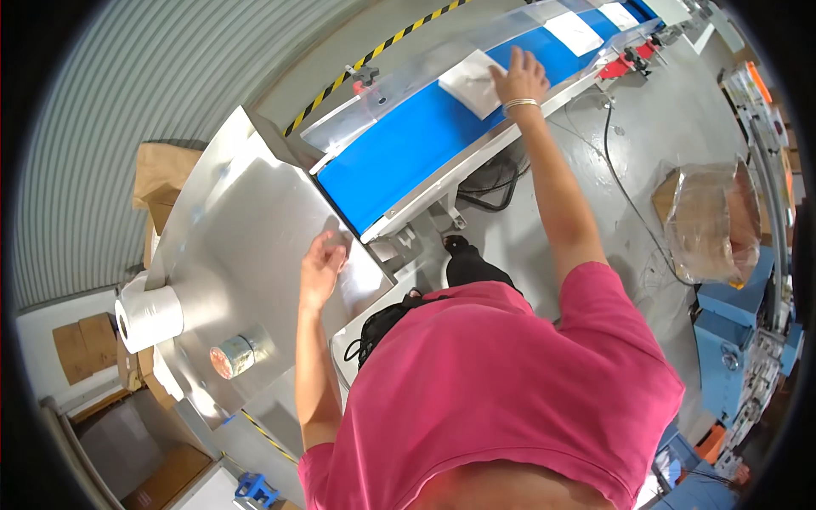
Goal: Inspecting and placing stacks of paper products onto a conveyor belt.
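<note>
My right hand reaches over the blue conveyor belt, fingers apart, at the right edge of a flat white packet. Whether the fingertips touch the packet I cannot tell. Farther along the belt lie two more white packets, one in the middle and one near the far end. Over the steel table, close to the belt's near end, my left hand is loosely curled with nothing visible in it.
A white paper roll and a roll of tape are on the table's left part. Clear guards line the belt. A black cable crosses the floor towards a plastic-lined carton. Blue machinery stands at right.
</note>
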Demonstrator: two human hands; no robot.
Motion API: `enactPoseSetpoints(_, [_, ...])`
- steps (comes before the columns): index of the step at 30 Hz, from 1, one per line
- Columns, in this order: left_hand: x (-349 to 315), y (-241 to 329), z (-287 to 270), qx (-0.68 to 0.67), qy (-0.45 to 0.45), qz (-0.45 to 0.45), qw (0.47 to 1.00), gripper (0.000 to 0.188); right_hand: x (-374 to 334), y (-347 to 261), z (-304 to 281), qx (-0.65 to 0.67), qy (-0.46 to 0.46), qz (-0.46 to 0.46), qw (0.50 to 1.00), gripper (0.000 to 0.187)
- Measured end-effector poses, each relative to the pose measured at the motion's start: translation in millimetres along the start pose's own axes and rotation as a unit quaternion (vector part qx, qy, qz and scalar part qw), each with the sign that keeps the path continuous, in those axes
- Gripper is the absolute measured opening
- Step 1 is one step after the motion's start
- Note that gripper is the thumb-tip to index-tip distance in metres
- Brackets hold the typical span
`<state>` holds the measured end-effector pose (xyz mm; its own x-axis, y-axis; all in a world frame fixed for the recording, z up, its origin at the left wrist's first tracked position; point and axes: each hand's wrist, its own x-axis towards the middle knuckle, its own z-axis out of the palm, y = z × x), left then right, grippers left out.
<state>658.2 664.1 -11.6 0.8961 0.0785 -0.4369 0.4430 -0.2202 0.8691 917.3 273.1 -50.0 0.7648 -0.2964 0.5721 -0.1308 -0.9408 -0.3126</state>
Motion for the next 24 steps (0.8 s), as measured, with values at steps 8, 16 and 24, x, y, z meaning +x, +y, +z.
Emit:
enactPoseSetpoints(8, [-50,-62,-27,-0.048,0.003,0.066,0.997,0.024,-124,2,-55,0.125,0.078,0.032,0.989,0.049])
enactPoseSetpoints(16, [-36,-94,-13,0.155,0.018,0.321,0.934,0.025,-417,-41,-89,0.093,-0.342,0.192,0.915,0.035])
enactPoseSetpoints(24, [-36,-76,18,0.416,-0.021,0.583,0.697,0.057,-564,-50,-98,0.108,-0.648,0.143,0.74,0.032])
